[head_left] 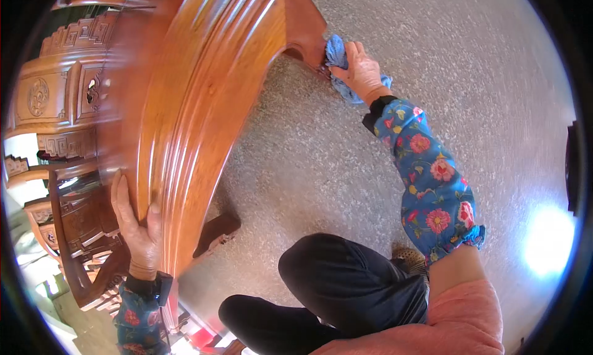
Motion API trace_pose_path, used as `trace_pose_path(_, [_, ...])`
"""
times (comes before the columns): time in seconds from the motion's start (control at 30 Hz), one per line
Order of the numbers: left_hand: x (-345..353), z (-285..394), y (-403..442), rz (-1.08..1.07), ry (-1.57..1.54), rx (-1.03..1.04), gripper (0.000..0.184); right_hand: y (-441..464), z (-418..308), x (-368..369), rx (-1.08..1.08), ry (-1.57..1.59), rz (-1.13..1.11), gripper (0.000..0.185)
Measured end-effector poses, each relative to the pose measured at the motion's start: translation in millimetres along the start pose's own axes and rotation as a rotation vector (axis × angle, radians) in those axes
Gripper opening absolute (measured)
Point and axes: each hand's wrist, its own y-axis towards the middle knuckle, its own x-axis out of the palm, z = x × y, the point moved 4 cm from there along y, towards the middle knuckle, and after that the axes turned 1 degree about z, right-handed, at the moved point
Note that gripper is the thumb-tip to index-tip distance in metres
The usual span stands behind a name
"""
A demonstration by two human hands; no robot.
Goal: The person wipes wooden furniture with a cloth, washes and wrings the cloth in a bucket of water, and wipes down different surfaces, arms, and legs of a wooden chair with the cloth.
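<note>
A polished wooden table (pixel 197 126) with a ridged, glossy edge runs down the left half of the head view. My right hand (pixel 359 71) is closed round a blue cloth (pixel 337 53), which touches the foot of the table's far leg (pixel 306 24). Part of the cloth hangs out below the wrist. My left hand (pixel 137 222) rests on the tabletop near its close end, fingers stretched out and thumb apart, holding nothing. Flowered blue sleeve covers (pixel 438 176) are on both forearms.
Carved wooden furniture (pixel 62 95) and a wooden chair (pixel 74 231) stand beyond the table on the left. A nearer table leg (pixel 216 232) meets the speckled grey floor (pixel 296 163). My bent knees (pixel 333 274) are at the bottom. A dark object (pixel 572 166) stands at the right edge.
</note>
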Motion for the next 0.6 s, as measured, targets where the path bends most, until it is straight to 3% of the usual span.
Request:
trace_pose_path(0.13, [1.1, -1.3, -3.1, 0.015, 0.016, -0.013, 0.06, 2.4, 10.4, 7.6, 0.158, 0.113, 0.021, 0.06])
trace_pose_path(0.27, [2.6, -9.6, -5.4, 0.021, 0.043, 0.015, 0.063, 10.7, 34.5, -2.9, 0.242, -0.052, -0.186, 0.059])
trace_pose_path(0.33, [1.5, -7.9, -5.0, 0.028, 0.074, 0.034, 0.062, 2.1, 67.6, -25.7, 0.327, 0.139, -0.121, 0.055])
trace_pose_path(0.37, [3.6, -5.6, -4.7, 0.023, 0.065, 0.031, 0.062, -3.1, 79.3, -32.8, 0.247, 0.283, 0.004, 0.049])
trace_pose_path(0.47, [1.6, -0.5, -2.3, 0.004, 0.034, -0.024, 0.062, -10.0, 72.0, -33.4, 0.089, 0.249, 0.122, 0.045])
trace_pose_path(0.53, [1.2, 2.9, 0.1, 0.03, 0.053, -0.007, 0.059, -9.1, 44.5, 5.9, 0.12, 0.352, 0.093, 0.041])
trace_pose_path(0.6, [3.1, -1.8, -1.5, 0.017, 0.057, -0.01, 0.059, -16.0, 25.0, 51.7, 0.327, 0.347, 0.249, 0.033])
